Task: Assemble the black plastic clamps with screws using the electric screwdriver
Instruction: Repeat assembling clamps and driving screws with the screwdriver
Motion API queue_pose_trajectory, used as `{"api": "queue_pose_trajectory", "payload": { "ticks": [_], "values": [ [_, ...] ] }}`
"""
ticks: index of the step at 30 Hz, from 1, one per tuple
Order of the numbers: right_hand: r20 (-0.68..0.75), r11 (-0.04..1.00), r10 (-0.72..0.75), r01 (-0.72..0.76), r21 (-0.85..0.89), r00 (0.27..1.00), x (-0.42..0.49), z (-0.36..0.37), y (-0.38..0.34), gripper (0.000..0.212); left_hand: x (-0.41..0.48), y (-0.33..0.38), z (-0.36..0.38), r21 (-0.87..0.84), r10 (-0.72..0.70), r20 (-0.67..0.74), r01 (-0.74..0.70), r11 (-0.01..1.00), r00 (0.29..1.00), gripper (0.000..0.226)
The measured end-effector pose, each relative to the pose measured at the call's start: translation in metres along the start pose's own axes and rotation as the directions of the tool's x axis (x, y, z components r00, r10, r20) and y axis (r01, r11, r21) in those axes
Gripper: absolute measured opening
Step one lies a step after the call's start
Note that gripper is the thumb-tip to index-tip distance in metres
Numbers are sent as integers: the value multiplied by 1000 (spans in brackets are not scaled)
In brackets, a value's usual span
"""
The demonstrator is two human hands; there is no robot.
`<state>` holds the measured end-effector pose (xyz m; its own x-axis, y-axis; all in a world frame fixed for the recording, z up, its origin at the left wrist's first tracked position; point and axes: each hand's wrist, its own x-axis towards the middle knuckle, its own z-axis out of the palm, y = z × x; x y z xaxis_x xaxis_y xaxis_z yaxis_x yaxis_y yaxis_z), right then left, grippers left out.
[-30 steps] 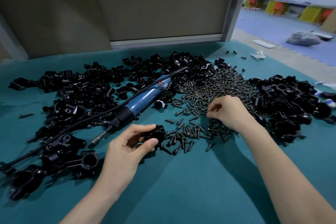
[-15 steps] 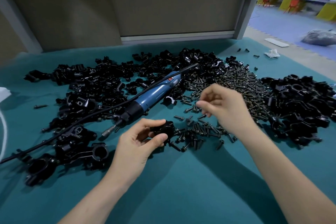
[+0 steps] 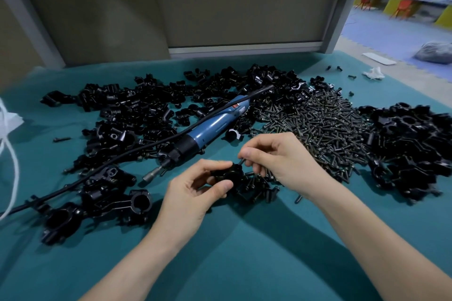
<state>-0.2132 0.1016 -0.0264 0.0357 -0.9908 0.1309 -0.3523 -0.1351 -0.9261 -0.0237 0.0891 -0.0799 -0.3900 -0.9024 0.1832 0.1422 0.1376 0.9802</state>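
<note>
Clamp (image 3: 226, 175), black plastic, gripped in curled left hand (image 3: 193, 194); right hand (image 3: 281, 161) pinching screw (image 3: 241, 161) just beside its top, above worktop (image 3: 244, 252).

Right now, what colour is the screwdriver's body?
Blue, with a black collar; the electric screwdriver shows best in the head view.
</note>
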Motion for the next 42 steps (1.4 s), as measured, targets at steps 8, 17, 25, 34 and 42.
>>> {"api": "queue_pose_trajectory", "payload": {
  "ticks": [8, 17, 25, 34, 42],
  "values": [
    [171, 990, 121, -131, 50, 978, 15, 4, -6, 10, 0, 0, -2, 35, 21, 9, -21, 999, 1000, 24],
    [194, 959, 105, -151, 239, 975, 13, 6, 5, 16, 1, 2, 0, 3, 20, 12, -20, 1000, 1000, 28],
    [195, 982, 0, -37, 185, 981, 13, 1, 7, 16, 2, 0, -1, 12, 20, 29, -21, 1000, 999, 33],
    [209, 955, 70, -126, 268, 976, 11, 2, 12, 10, 2, 0, -1, 5, 11, 30, -11, 1000, 999, 32],
    [243, 959, 32, -98, 264, 969, 9, 0, 8, 13, 1, 0, 0, -8, 19, 58, -18, 1000, 998, 28]
  ]
}}
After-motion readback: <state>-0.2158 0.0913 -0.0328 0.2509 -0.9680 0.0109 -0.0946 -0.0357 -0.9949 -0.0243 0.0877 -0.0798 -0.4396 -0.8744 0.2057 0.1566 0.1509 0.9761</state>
